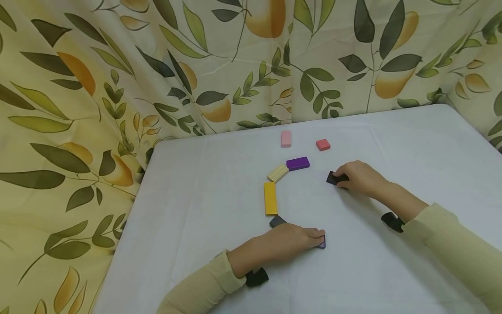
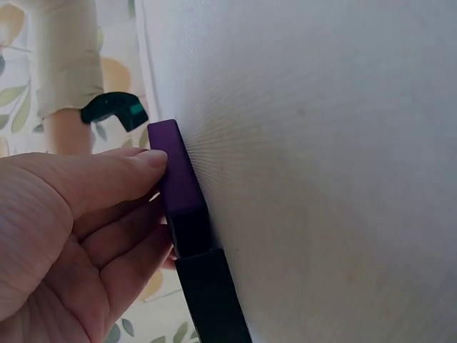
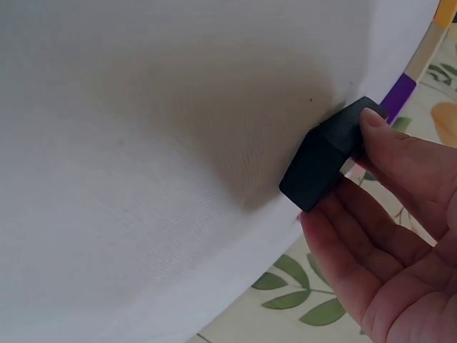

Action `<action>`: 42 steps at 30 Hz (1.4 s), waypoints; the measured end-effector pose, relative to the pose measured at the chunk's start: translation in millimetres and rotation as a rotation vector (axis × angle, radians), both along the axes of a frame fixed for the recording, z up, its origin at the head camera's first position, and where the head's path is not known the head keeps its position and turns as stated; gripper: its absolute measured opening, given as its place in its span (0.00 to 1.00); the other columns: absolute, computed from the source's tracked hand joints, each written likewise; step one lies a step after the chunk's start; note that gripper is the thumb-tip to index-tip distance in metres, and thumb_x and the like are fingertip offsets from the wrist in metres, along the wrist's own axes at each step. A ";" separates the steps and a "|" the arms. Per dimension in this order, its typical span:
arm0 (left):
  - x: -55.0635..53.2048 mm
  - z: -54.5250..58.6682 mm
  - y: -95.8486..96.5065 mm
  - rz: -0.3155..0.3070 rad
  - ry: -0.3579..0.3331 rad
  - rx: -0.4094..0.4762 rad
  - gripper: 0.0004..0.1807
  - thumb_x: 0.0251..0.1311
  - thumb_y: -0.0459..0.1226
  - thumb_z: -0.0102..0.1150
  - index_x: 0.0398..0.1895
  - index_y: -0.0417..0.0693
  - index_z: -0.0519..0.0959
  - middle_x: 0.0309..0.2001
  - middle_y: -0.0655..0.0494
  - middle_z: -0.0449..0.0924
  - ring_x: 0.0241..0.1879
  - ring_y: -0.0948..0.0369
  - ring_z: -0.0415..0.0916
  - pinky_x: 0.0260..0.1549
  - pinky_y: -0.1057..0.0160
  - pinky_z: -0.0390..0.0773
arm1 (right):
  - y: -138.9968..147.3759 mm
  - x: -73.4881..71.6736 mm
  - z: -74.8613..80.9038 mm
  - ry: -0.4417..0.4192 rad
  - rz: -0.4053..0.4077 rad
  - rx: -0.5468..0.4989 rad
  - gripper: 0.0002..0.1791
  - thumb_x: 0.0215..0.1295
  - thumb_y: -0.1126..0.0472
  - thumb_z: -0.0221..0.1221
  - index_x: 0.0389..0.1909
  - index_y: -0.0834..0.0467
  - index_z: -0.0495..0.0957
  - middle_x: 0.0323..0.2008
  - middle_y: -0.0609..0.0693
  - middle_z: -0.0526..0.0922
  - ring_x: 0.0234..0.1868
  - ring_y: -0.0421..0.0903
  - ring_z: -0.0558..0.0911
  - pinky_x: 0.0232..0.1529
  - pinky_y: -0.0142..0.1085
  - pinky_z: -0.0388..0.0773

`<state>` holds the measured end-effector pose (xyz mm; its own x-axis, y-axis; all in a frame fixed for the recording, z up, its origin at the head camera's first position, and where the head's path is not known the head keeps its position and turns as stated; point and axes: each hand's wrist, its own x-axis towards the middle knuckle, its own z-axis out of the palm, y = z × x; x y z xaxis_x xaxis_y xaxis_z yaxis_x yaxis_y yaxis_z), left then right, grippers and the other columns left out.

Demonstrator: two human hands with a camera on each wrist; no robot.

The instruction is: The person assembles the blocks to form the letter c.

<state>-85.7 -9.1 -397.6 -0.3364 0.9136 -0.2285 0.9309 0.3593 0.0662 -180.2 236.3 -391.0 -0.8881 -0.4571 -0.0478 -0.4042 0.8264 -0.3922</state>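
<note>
My left hand [image 1: 284, 242] pinches a dark purple block [image 2: 178, 171] between thumb and fingers, low on the white table. In the left wrist view its end meets a black block [image 2: 214, 300]; in the head view a dark grey block [image 1: 277, 221] shows partly from under that hand. My right hand [image 1: 361, 178] grips a black block [image 3: 332, 153] by its sides, right of the curved row. That row runs up from the dark grey block through a yellow block [image 1: 270, 199] and a beige block [image 1: 278, 173] to a purple block [image 1: 298, 163].
Behind the row lie a pink block [image 1: 286, 138] and a smaller red block [image 1: 323, 145]. A leaf-and-fruit patterned curtain [image 1: 231, 65] hangs along the back and left of the white table [image 1: 204, 196]. Each wrist wears a black strap-like device.
</note>
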 end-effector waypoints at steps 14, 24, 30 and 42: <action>-3.5 -1.6 0.6 0.027 -0.090 0.035 0.21 0.69 0.35 0.44 0.65 0.50 0.65 0.65 0.62 0.61 0.63 0.74 0.53 0.55 0.77 0.57 | 3.6 29.3 0.1 -0.003 0.045 -0.012 0.15 0.47 0.71 0.67 0.39 0.70 0.81 0.37 0.62 0.82 0.43 0.60 0.79 0.44 0.52 0.74; -3.1 -0.3 0.8 0.046 -0.111 0.035 0.21 0.69 0.36 0.43 0.65 0.51 0.66 0.65 0.64 0.61 0.63 0.74 0.53 0.55 0.77 0.57 | 1.6 46.1 2.2 0.007 0.057 -0.024 0.16 0.46 0.71 0.68 0.38 0.69 0.81 0.36 0.59 0.83 0.41 0.58 0.80 0.42 0.50 0.75; -3.1 0.0 0.3 0.047 -0.119 0.060 0.21 0.69 0.36 0.43 0.64 0.51 0.67 0.64 0.63 0.62 0.62 0.73 0.54 0.55 0.78 0.56 | 0.1 56.8 2.2 0.015 0.086 -0.034 0.15 0.45 0.70 0.68 0.37 0.68 0.82 0.35 0.57 0.83 0.40 0.56 0.80 0.40 0.47 0.76; -2.9 -1.1 -1.6 0.051 -0.142 0.090 0.20 0.69 0.36 0.43 0.63 0.49 0.68 0.64 0.62 0.63 0.62 0.73 0.54 0.55 0.78 0.56 | -1.7 70.9 2.8 0.015 0.148 -0.043 0.15 0.45 0.71 0.68 0.37 0.67 0.82 0.35 0.53 0.83 0.40 0.54 0.81 0.40 0.45 0.76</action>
